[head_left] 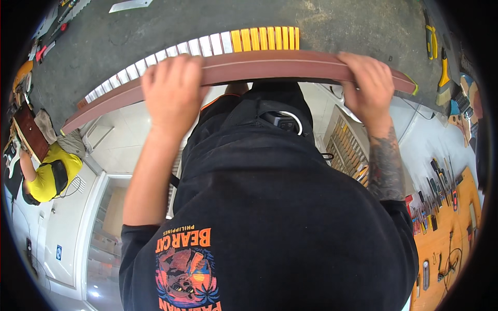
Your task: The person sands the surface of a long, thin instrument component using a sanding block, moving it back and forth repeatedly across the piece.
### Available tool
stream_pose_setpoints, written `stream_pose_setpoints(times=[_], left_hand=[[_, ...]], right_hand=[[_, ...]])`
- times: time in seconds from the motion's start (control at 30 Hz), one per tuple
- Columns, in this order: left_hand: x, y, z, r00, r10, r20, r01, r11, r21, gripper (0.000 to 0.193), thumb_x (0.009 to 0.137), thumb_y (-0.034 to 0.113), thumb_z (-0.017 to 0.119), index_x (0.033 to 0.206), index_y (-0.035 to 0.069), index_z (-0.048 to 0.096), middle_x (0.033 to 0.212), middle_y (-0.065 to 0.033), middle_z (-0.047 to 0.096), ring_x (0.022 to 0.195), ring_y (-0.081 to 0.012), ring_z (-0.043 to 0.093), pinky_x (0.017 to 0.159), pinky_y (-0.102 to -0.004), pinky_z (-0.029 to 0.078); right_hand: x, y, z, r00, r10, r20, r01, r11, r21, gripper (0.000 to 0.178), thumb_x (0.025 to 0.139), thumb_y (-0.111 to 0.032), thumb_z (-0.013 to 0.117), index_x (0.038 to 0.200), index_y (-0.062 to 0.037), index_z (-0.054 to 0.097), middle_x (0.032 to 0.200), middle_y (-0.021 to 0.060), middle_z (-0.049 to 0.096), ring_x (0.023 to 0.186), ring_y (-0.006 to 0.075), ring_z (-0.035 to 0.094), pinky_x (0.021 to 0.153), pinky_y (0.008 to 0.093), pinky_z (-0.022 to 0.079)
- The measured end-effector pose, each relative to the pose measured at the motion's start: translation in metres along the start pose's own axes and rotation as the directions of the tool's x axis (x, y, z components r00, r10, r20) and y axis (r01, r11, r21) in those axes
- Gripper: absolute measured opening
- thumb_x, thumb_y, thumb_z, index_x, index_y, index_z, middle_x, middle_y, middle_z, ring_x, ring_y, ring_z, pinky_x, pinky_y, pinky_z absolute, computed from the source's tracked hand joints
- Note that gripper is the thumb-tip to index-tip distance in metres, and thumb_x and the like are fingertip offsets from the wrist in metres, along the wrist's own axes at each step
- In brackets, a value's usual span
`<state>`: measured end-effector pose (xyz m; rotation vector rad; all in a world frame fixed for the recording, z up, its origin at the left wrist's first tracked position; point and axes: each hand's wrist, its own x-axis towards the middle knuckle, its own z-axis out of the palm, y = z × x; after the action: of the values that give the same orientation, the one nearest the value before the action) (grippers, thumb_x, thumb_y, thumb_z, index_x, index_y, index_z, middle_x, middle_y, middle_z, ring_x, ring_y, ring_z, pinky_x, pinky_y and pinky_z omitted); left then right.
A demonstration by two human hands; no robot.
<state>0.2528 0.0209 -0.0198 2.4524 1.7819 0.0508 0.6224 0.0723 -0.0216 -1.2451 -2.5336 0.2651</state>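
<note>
A long reddish-brown wooden strip (275, 65) with a thin pale line along its face lies across the near edge of the dark worktop (358, 31). My left hand (174, 85) is wrapped over it left of the middle, knuckles up and slightly blurred. Toward its right end my right hand (369, 83) grips it, with fingers over the top and thumb below. Just beyond the strip runs a row of small narrow pieces, white ones (194, 46) on the left and yellow ones (264, 39) on the right. The strip covers part of the row's near side.
Yellow-handled pliers (431, 42) and a yellow-handled brush (444, 78) lie at the right. A red-handled tool (49, 49) and a metal blade (129, 5) are at the far left. Another person in a yellow shirt (52, 173) works at left. Tools hang on an orange board (441, 249).
</note>
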Motion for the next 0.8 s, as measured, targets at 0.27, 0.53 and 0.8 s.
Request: stream_pose_setpoints(times=[0.27,0.53,0.8], left_hand=[[-0.043,-0.074,-0.003,0.999,-0.047,-0.011,0.047,0.998,0.047,0.063,0.064,0.013,0.086,0.122,0.014,0.063,0.115,-0.0056,0.067,0.112,-0.0286,0.061,0.098,-0.0444,0.041],[-0.007,0.009,0.006,0.999,-0.022,-0.023,0.022,1.0,0.001,0.061,0.064,0.013,0.086,0.121,0.014,0.063,0.113,-0.0032,0.067,0.11,-0.026,0.062,0.098,-0.0435,0.041],[-0.045,-0.067,0.003,0.998,-0.033,-0.049,0.035,0.998,0.047,0.065,0.06,0.011,0.086,0.121,0.014,0.063,0.113,-0.0045,0.067,0.108,-0.0268,0.063,0.097,-0.0437,0.042]], right_hand=[[0.036,-0.07,0.037,0.997,0.005,-0.077,0.0,0.998,0.06,0.027,0.084,-0.01,0.067,0.11,-0.0146,0.072,0.101,-0.0013,0.072,0.094,0.0182,0.068,0.08,0.036,0.049],[-0.004,0.006,-0.001,1.0,-0.017,-0.001,0.017,0.999,0.03,0.043,0.072,-0.002,0.069,0.113,-0.0144,0.072,0.108,-0.001,0.075,0.097,0.0181,0.07,0.082,0.0353,0.049],[0.03,-0.065,0.029,1.0,0.014,-0.019,-0.013,0.998,0.063,0.039,0.076,-0.004,0.068,0.114,-0.0131,0.071,0.107,-0.0009,0.074,0.099,0.0174,0.07,0.085,0.0363,0.048]])
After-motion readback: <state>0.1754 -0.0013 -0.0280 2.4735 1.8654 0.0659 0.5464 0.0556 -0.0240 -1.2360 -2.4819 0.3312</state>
